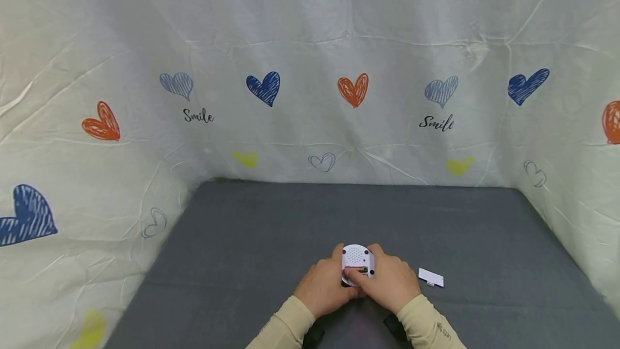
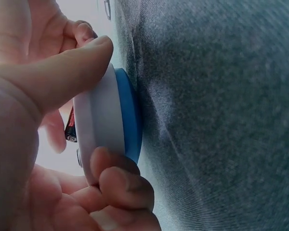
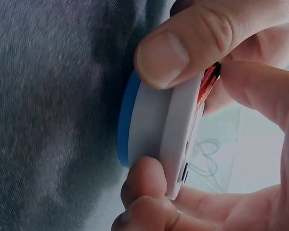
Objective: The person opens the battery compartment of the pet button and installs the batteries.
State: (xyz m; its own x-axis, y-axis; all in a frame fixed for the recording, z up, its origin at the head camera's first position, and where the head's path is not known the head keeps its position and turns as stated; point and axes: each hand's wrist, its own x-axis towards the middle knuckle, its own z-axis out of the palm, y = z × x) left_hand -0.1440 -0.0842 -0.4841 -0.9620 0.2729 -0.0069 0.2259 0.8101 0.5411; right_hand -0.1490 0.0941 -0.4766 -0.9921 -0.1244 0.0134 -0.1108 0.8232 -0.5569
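A small white round device (image 1: 356,255) with a dotted speaker grille and dark feet lies underside up, with its blue face (image 2: 129,113) toward the grey table. My left hand (image 1: 322,285) grips it by the rim, thumb on one edge and curled fingers on the other. From the other side my right hand (image 1: 391,283) holds it with curled fingers (image 3: 147,183) at the rim. Its thumb rests on a red-and-black battery (image 3: 208,85), which sits tilted, one end sticking out of the open compartment. The thumb partly hides that compartment in the head view.
A white battery cover (image 1: 431,277) with a small tab lies on the grey table (image 1: 271,225), just right of my right hand. White fabric (image 1: 310,123) printed with hearts and the word Smile hangs behind the table and along both sides.
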